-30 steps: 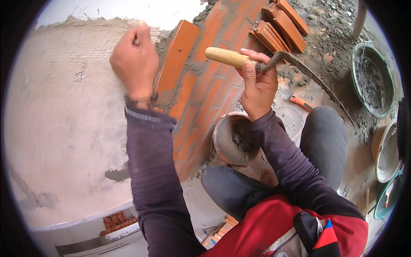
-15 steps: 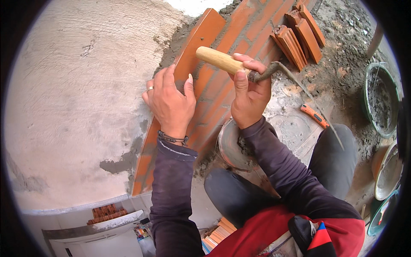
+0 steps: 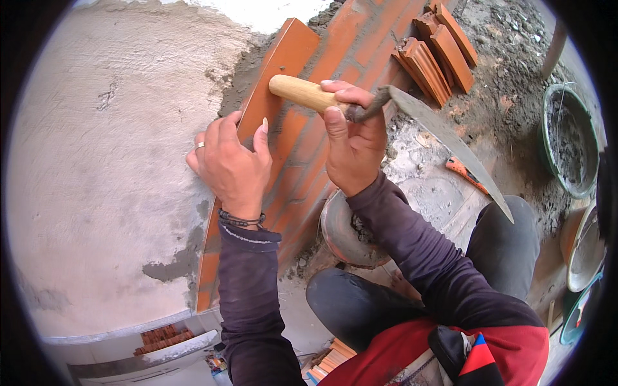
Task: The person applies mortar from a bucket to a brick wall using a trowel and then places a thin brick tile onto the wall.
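Note:
My left hand point(image 3: 228, 161) rests with bent, parted fingers at the left edge of an orange brick point(image 3: 293, 45) set along the brick wall point(image 3: 354, 35), beside rough pale plaster point(image 3: 109, 161). My right hand point(image 3: 351, 138) is closed round the wooden handle of a trowel point(image 3: 296, 91). Its handle end points at the brick's face; I cannot tell whether it touches. The grey metal blade slants down to the right, above an orange-handled tool point(image 3: 465, 172).
Loose bricks point(image 3: 444, 58) lean at upper right beside mortar rubble point(image 3: 508, 96). A mortar-smeared bucket point(image 3: 335, 228) sits below my hands, between my knees point(image 3: 502, 244). Several basins point(image 3: 547, 145) line the right side. More bricks point(image 3: 161, 338) lie at lower left.
Since a second ago my left hand has come down from higher up and opened onto the brick's edge. My right hand, still holding the trowel, has shifted left, its handle end nearer the brick.

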Available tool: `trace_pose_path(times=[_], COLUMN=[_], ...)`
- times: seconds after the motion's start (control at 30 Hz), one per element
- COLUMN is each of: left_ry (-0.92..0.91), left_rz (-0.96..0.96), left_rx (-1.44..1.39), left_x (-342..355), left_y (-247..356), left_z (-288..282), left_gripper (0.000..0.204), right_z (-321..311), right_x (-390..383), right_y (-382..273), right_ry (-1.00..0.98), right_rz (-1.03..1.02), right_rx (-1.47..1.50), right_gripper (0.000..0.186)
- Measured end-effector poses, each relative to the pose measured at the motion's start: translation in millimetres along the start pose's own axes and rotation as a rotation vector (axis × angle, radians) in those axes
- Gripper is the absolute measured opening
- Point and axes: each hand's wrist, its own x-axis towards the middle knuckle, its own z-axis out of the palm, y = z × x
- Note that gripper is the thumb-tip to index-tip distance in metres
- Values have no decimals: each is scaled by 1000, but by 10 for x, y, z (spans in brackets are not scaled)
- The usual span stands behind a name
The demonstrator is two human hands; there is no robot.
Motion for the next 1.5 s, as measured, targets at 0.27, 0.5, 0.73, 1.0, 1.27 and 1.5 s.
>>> trace_pose_path(times=[0.27,0.5,0.73,1.0,1.27,1.5], left_ry=[40,36,48,46,-47,120], left_rz=[-12,-44,-33,-46,-24,-172], left_rx=[71,109,109,51,-126,-572], left_x=[29,22,40,19,9,-589], left_y=[38,37,56,52,-70,393], left_z=[43,75,43,68,-91,-303], left_gripper=[35,34,34,39,54,49], right_z=[-123,-99,-182,-185,18,-483], right_x=[252,262,331,347,2,56], right_y=[80,148,128,66,43,-137], right_ry=[117,110,124,105,-50,10], right_rz=[-51,-29,-6,53,2,178], right_rx=[-34,25,-20,7,-78,-171], right_gripper=[22,23,22,21,20,13])
